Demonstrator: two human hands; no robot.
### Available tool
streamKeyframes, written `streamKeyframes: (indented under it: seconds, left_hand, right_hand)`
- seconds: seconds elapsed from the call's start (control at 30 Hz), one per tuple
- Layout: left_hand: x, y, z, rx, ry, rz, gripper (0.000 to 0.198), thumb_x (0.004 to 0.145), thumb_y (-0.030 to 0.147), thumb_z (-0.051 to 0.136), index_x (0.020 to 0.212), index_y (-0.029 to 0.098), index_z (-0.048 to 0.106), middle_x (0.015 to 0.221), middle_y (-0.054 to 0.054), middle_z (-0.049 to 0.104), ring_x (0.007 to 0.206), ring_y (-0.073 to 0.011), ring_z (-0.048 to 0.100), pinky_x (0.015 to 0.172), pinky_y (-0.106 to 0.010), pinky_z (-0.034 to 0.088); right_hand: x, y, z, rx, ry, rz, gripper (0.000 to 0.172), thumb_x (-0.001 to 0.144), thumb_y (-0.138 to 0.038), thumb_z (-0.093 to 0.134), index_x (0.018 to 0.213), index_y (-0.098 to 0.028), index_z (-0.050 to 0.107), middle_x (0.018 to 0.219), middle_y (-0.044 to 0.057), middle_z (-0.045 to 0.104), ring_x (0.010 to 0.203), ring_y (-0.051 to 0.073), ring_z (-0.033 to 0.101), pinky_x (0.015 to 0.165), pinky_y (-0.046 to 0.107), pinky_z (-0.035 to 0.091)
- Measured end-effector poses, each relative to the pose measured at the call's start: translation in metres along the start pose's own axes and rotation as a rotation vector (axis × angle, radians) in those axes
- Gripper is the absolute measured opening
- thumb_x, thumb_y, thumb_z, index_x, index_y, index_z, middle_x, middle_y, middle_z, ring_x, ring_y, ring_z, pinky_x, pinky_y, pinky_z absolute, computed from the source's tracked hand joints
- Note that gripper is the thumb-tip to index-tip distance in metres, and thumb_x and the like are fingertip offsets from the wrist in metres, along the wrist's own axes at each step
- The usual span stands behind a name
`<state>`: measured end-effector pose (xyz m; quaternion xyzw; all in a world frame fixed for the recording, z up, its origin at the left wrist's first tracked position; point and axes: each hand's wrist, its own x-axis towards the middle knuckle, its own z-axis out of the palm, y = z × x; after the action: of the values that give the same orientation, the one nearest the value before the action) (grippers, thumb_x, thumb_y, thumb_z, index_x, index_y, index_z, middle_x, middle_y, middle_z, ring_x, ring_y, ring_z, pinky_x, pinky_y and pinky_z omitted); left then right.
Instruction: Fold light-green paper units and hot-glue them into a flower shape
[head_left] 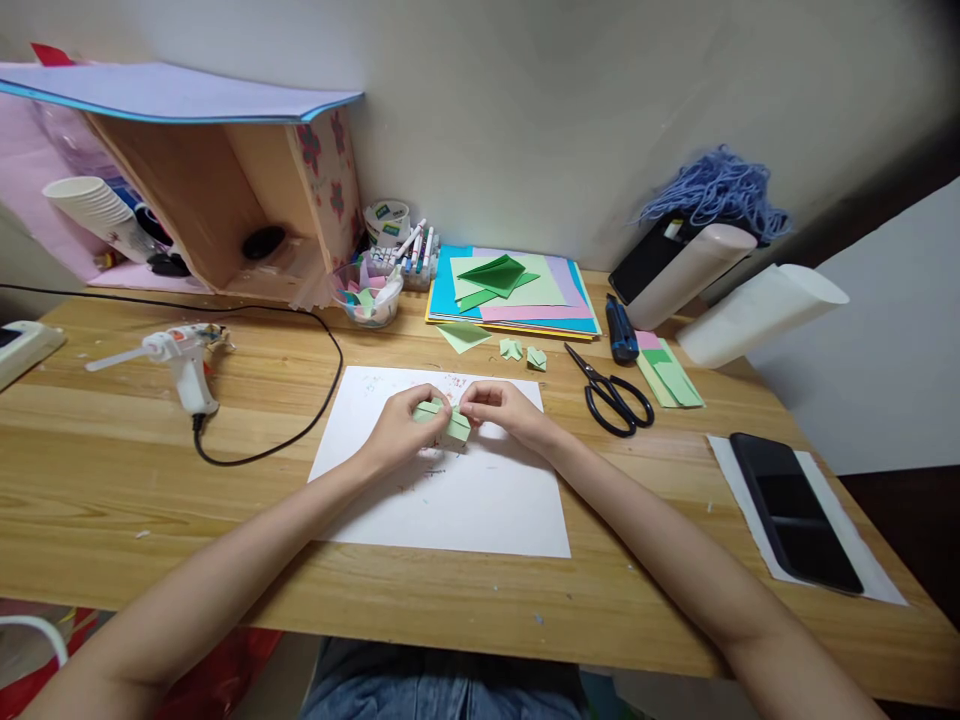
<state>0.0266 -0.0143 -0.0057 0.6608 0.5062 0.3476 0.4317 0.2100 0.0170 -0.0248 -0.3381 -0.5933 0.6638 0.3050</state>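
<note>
Between my two hands is a folded piece of light green paper (456, 428), held above a white sheet (495, 510). My left hand (409, 425) pinches it, thumb on top. The fingertips of my right hand (501, 408) are pinched together at its upper right edge. Beyond the white sheet lie two small folded green paper pieces (511, 349) and a flat light green sheet (463, 337). Black-handled scissors (609, 388) rest on the table to the right of my right hand.
A hot glue gun (187, 365) with a looping black cord lies on the left. Behind are an open box (330, 190), a plastic cup of scraps (367, 300) and stacked coloured paper (540, 315). A utility knife (622, 330), paper rolls (757, 315) and a phone (795, 510) are on the right.
</note>
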Motion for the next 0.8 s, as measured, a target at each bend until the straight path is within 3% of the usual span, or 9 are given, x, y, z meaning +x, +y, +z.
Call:
streamKeyframes:
  seconds: [0.5, 0.8]
  left_hand:
    - [-0.0005, 0.0003, 0.0000, -0.058, -0.115, 0.000, 0.019, 0.075, 0.033, 0.052, 0.074, 0.015, 0.059, 0.071, -0.001, 0.060, 0.061, -0.0127, 0.052, 0.056, -0.023, 0.042]
    - [0.0000, -0.0033, -0.0019, 0.063, -0.149, 0.113, 0.017, 0.076, 0.030, 0.053, 0.074, 0.015, 0.062, 0.071, -0.001, 0.062, 0.067, -0.0139, 0.054, 0.064, -0.025, 0.040]
  right_hand:
    - [0.0003, -0.0063, -0.0060, -0.009, -0.144, 0.084, 0.022, 0.067, -0.032, 0.070, 0.078, -0.014, 0.062, 0.067, -0.001, 0.058, 0.060, 0.008, 0.050, 0.057, 0.021, 0.038]
    - [0.0021, -0.0082, -0.0090, -0.097, -0.214, 0.114, 0.024, 0.064, -0.033, 0.072, 0.076, -0.014, 0.063, 0.066, -0.001, 0.058, 0.062, 0.010, 0.052, 0.059, 0.022, 0.038]
